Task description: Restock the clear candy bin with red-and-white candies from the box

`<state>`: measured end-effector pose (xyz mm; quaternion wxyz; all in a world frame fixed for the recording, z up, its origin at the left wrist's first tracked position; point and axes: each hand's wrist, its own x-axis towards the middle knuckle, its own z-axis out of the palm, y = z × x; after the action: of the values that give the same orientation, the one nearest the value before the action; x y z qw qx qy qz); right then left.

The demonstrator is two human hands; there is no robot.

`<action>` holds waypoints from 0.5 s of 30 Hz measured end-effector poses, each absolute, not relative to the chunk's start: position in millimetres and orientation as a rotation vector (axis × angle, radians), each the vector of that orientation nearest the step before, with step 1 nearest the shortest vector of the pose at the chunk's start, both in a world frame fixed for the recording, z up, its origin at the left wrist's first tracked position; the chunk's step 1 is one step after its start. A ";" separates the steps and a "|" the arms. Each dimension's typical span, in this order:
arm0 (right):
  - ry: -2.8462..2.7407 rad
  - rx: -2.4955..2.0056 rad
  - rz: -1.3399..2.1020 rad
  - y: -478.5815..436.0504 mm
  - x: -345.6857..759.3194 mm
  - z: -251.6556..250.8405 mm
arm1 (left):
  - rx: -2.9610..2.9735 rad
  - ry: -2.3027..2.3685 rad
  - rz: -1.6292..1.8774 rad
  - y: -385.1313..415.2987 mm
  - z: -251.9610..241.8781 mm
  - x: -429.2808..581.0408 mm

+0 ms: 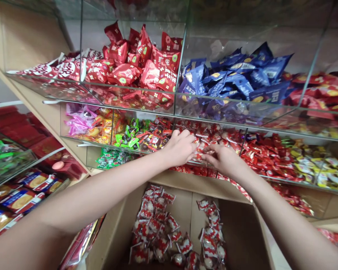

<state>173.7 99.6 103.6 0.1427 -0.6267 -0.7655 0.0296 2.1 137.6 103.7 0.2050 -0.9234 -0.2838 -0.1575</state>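
While hands (180, 148) curl over glossy candies (206, 135), clear-walled shelf (312, 186), brown cardboard box (186, 181)

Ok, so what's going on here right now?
A person has both bare hands in among the red-and-white wrapped candies in a clear shelf compartment. The left hand is curled over them, and the right hand is beside it with bent fingers; whether either grips a candy, I can't tell. Below the hands sits an open cardboard box with similar candies inside. Red packets and blue packets fill the shelf above.
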 end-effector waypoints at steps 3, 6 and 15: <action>-2.206 -1.893 0.030 106.6 176.6 106.4 | -2.585 -0.803 -0.414 139.6 100.2 3.6; -2.302 -1.930 -0.008 116.4 175.0 106.7 | -2.616 -0.811 -0.398 140.0 96.9 3.5; -2.301 -2.063 -0.014 132.2 175.3 108.4 | -2.664 -0.734 -0.427 138.4 93.6 5.6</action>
<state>175.3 132.2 108.4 0.0254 -0.6674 -0.7442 -0.0046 5.6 138.4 93.6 0.1720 -0.9386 -0.2585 -0.1505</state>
